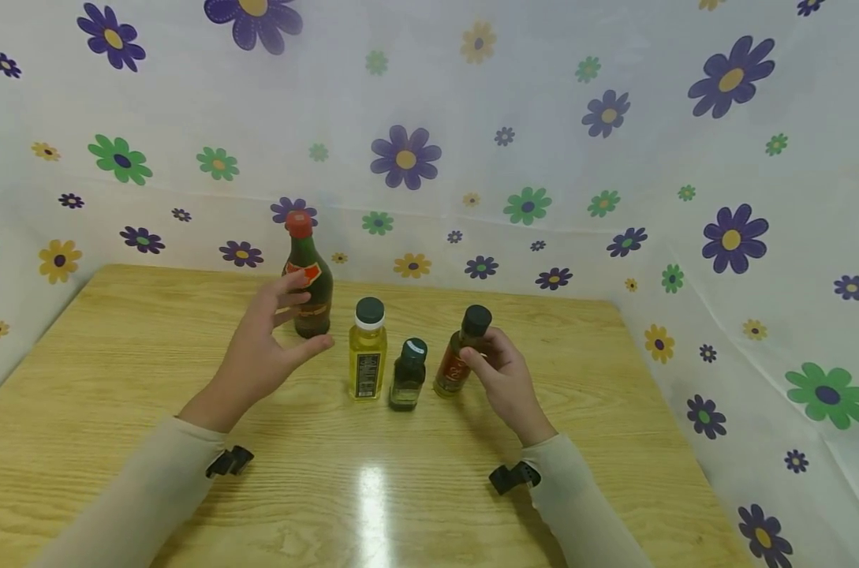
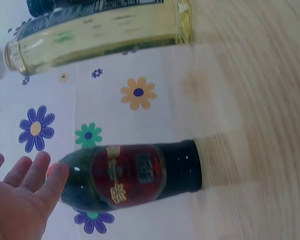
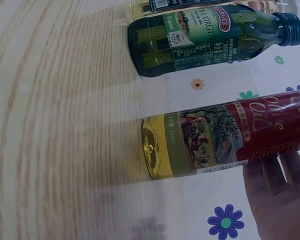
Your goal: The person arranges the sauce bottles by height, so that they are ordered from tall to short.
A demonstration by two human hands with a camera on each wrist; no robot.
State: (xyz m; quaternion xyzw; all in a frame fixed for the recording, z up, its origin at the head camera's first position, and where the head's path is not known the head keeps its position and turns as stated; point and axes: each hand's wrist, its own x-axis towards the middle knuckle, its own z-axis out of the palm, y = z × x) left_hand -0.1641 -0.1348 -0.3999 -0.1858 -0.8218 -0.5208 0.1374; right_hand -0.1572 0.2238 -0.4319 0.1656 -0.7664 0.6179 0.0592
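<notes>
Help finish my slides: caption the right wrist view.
Right hand holds a red-labelled olive oil bottle near Borges extra virgin olive oil.

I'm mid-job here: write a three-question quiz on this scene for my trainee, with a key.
1. What colour is the cap on the tallest bottle?
2. True or false: in the head view, the yellow oil bottle is left of the small green bottle.
3. Which bottle does the right hand hold?
A. The tallest bottle
B. The small green bottle
C. The rightmost bottle in the head view

Key
1. Red
2. True
3. C
</notes>
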